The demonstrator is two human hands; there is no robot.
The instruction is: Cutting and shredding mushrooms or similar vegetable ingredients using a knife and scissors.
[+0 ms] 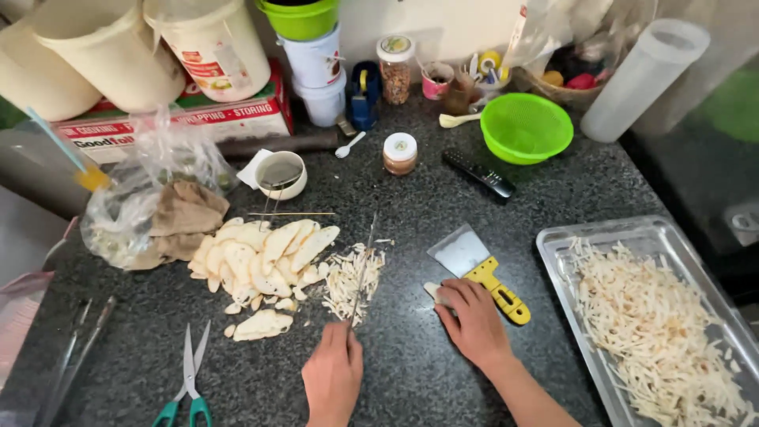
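Left hand (pixel 332 379) is gripping a knife (pixel 362 273), blade running away from the person through the cut strips (pixel 352 281) on the surface (pixel 411 372). Right hand (pixel 474 320) is pinching one pale piece (pixel 435 292), touching the yellow-handled scraper (pixel 478 269); uncut slices (pixel 261 261) are lying left of the blade.

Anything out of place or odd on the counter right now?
A black remote control lies on the dark stone counter near the green colander, odd beside food. Otherwise the left hand holds a knife in the cut strips; the right hand rests by the yellow-handled scraper.
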